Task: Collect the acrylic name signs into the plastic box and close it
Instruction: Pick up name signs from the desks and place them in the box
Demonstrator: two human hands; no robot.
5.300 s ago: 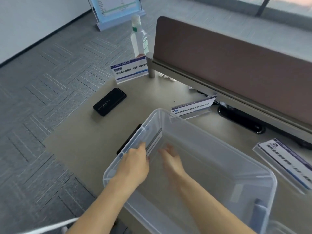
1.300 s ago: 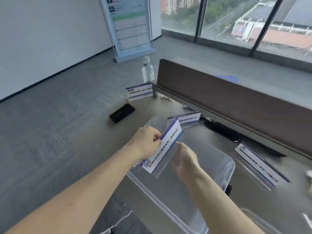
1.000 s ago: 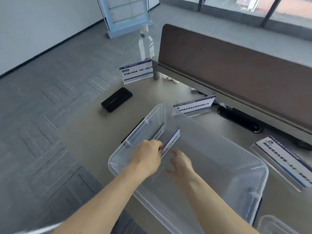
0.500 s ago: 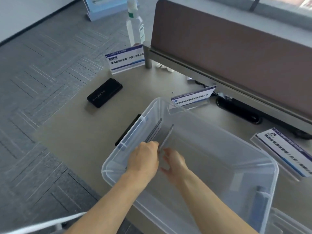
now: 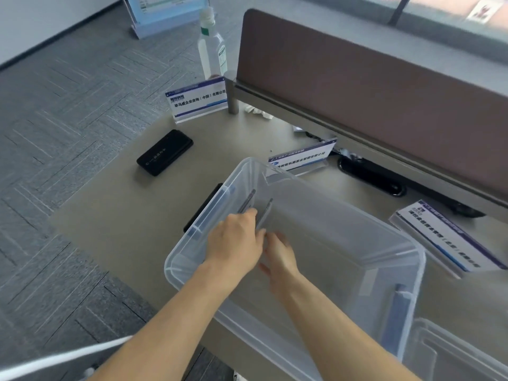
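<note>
Signs: two upright in box [image 5: 384, 243], three outside; left hand [image 5: 233, 243] fingers pinch one.

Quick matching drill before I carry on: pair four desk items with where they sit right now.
Things:
1. bottle
2. phone
3. box
4. hands: left hand, right hand

Places:
A. flat on the desk, left of the box
B. inside the box, at the upright signs
C. far corner, behind a standing sign
D. at the desk's near edge, lid off

Pairs: 1-C, 2-A, 3-D, 4-B
</note>
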